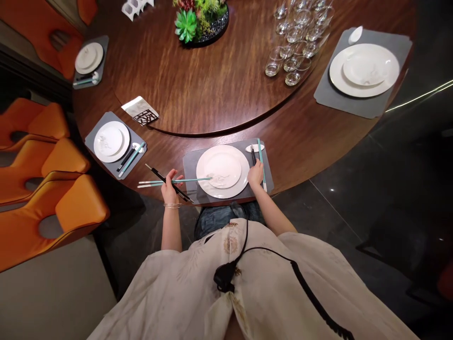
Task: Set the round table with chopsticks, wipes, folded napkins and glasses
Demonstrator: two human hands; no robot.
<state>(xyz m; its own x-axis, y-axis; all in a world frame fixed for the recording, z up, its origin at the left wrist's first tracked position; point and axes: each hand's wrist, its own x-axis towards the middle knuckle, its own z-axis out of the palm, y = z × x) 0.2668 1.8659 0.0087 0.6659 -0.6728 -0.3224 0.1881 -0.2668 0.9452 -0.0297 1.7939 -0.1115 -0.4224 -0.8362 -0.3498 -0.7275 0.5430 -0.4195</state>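
My left hand is closed around a bundle of black chopsticks and teal chopsticks with pale ends, crossing each other left of the near place setting. My right hand is over the right side of the grey placemat, its fingers closed on black chopsticks. Teal chopsticks lie just right of these fingers. Both pairs cross a white spoon rest. To the left of my right hand, a small white plate sits on a larger white plate.
Place settings with plates lie left, far left and right. Several glasses and a plant arrangement stand on the turntable. A patterned white holder is at its edge. Orange chairs stand left.
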